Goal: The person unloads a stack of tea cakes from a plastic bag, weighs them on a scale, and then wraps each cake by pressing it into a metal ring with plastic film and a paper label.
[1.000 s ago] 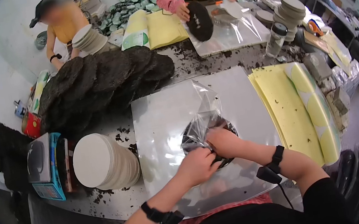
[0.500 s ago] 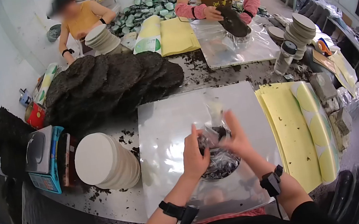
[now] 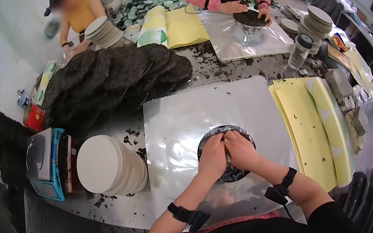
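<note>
A round dark cake wrapped in clear plastic film (image 3: pixel 233 176) lies on the stack of clear film sheets in front of me. Over its middle, my left hand (image 3: pixel 213 157) and my right hand (image 3: pixel 242 151) sit side by side, knuckles nearly touching. Both hands have their fingers curled in and closed on gathered film, a strip of which shows between them. The fingertips and the cake's centre are hidden beneath the hands. Around them spreads the shiny film stack (image 3: pixel 167 119).
White discs (image 3: pixel 99 164) are stacked at left, beside a blue scale (image 3: pixel 46 185). Dark flat cakes (image 3: pixel 111 74) pile up behind. Yellow sheets (image 3: pixel 303 132) with round labels lie at right. Across the table, one person handles a dark cake (image 3: pixel 250 17); another stands at back left.
My hands were apart, the right one blurred and fingers raised, with film bunched between them. Now both have come down together onto the cake. The person opposite has lowered a dark cake onto their film.
</note>
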